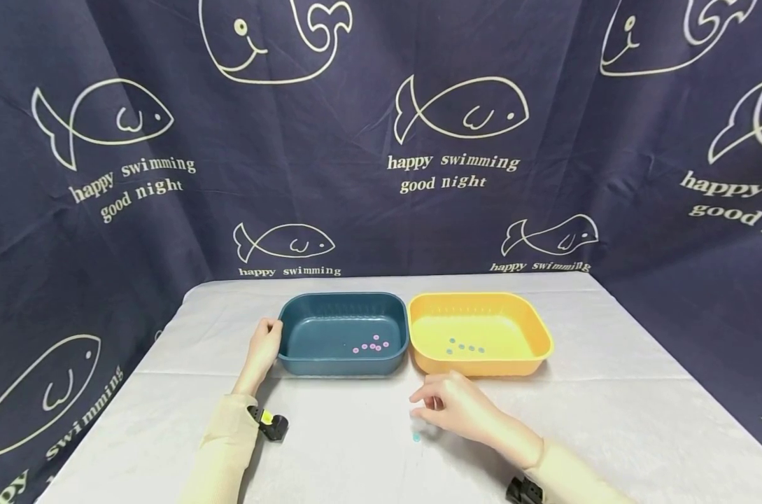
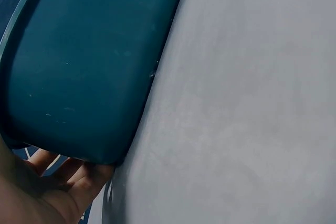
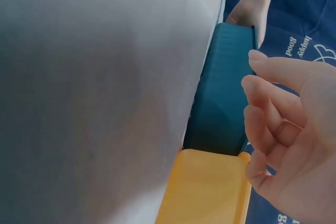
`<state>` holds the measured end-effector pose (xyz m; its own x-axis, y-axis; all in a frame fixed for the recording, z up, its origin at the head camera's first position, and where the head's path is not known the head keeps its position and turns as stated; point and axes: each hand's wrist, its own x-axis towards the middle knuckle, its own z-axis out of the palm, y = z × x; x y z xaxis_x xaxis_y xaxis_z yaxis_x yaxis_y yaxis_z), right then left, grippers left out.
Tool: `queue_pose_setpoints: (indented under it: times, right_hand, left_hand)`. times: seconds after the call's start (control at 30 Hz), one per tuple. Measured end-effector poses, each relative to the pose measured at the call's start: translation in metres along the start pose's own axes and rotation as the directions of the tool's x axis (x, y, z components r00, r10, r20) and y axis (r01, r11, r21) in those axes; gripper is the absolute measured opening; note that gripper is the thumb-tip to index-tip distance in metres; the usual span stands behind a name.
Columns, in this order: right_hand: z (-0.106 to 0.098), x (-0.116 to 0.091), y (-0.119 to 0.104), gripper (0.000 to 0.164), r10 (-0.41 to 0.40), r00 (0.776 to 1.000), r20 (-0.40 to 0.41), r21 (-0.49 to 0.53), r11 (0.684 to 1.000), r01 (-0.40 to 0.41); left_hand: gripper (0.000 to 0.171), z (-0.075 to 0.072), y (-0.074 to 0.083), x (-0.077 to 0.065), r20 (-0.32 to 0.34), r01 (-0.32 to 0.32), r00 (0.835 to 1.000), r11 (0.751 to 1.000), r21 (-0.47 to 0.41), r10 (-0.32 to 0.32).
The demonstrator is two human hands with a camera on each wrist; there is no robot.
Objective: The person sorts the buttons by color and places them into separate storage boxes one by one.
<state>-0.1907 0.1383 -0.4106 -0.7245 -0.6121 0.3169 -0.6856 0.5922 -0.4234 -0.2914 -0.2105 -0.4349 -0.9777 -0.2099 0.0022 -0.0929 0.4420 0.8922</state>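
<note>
At the left end of the dark teal plastic basin (image 1: 343,367), my left hand (image 1: 266,341) grips its end wall. The left wrist view shows that hand's fingers (image 2: 86,182) against the outside of the basin; the thumb's hold is partly hidden. My right hand (image 1: 453,406) hovers over the table in front of the yellow basin (image 1: 481,367), fingers loosely bent and thumb apart, holding nothing. Just below its fingertips lies a small light blue button-like disc (image 1: 416,437). Several pink discs (image 1: 372,346) lie in the teal basin, and several blue ones (image 1: 462,347) in the yellow basin.
Both basins stand side by side, ends touching, near the back of a table (image 1: 343,434) with a pale cloth. A dark blue curtain (image 1: 368,196) with fish drawings hangs behind and at the sides. Each wrist wears a small black camera (image 1: 273,425).
</note>
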Motion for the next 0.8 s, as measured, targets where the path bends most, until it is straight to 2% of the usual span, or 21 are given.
queue_pose_setpoints:
  times: [0.17,0.37,0.53,0.8]
  right_hand:
    - [0.0,-0.0014,-0.0016,0.015,0.0,1.0,0.006,-0.026,1.0,0.0]
    - [0.0018,-0.0031,-0.0024,0.011,-0.013,0.998,0.053,-0.031,0.999,0.015]
    - [0.0034,-0.0036,-0.0028,0.01,-0.038,0.995,0.094,-0.078,0.996,0.046]
    - [0.0065,-0.0058,-0.0014,0.011,-0.051,0.985,0.165,-0.049,0.997,0.06]
  left_hand:
    - [0.032,-0.0009,0.0,-0.0006,-0.003,-0.003,1.0,1.0,0.001,0.003]
    - [0.032,-0.002,-0.0005,0.0009,-0.009,-0.003,1.0,1.0,-0.001,0.003]
    - [0.035,-0.0016,-0.0001,0.0023,-0.005,-0.002,1.0,1.0,0.002,0.002]
    - [0.034,-0.0005,-0.002,0.0011,0.0,-0.004,1.0,1.0,0.01,0.004]
